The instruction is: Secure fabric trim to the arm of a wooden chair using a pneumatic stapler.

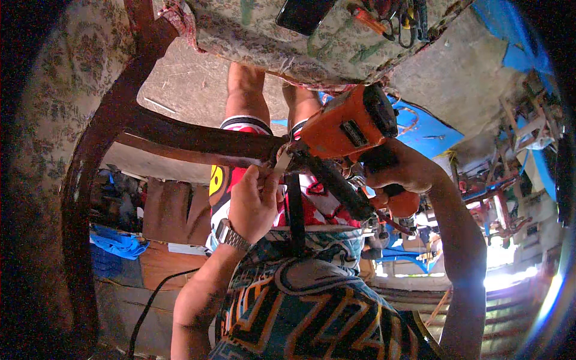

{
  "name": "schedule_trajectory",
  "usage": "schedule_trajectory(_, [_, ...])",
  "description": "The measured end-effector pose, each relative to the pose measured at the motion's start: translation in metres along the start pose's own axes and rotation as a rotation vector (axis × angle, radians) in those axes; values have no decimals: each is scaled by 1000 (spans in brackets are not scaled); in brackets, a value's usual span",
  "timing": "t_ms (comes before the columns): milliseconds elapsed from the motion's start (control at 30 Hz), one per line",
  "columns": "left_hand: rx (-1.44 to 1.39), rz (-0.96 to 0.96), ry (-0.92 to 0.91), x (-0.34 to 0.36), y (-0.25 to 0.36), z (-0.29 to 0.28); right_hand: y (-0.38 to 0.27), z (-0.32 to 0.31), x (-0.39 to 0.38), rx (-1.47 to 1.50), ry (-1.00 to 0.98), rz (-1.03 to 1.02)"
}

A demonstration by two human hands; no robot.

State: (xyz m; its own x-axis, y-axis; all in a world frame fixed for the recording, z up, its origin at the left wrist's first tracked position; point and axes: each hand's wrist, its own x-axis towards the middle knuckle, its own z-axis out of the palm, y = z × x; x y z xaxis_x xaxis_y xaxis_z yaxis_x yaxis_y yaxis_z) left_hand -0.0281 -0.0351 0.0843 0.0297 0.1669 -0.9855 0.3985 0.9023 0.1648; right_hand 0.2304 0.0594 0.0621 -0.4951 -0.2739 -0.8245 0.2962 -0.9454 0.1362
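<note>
My right hand (408, 171) is wrapped round the rear grip of an orange power drill (339, 129). A black side handle (336, 186) sticks out from the drill's front end. Close to that front end, my left hand (255, 201) pinches a short pale flat strip (282, 162) between thumb and fingers; what it is made of I cannot tell. The strip lies against the end of a dark brown curved wooden rail (204, 141), part of a furniture frame. Whether a bit touches the wood is hidden. A metal watch (233, 235) is on my left wrist.
A floral-upholstered seat (270, 51) ahead bears a black phone (305, 15) and several hand tools (375, 19). The frame's dark upright (84, 174) curves down the left. Blue sheeting (426, 135) lies on the floor at right. A black cord (150, 306) hangs at lower left.
</note>
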Motion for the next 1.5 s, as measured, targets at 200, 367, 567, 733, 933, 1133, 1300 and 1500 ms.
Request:
schedule_trajectory(200, [-8, 7, 16, 0, 1, 4, 1, -4, 1, -22, -104, -25])
schedule_trajectory(367, [-65, 24, 42, 0, -4, 7, -2, -9, -1, -127, -117, 75])
schedule_trajectory(567, [-38, -50, 22, -1, -2, 3, -4, 0, 3, -42, -87, 112])
schedule_trajectory(733, [-48, -47, 51, -2, 6, 7, -7, -2, -1, -133, -28, 123])
schedule_trajectory(933, [-59, -29, 56, -3, -5, 6, -1, 1, -6, -21, -53, 43])
schedule_trajectory(1133, [-45, -20, 65, -2, -4, 8, 3, -1, -3, -26, -68, 89])
schedule_trajectory(1300, [-5, 48, 76, -4, -3, 8, 9, 0, 2, 19, -77, 44])
schedule_trajectory(1500, [11, 130, 113, -6, -10, 10, 22, -5, 6, -38, -53, -43])
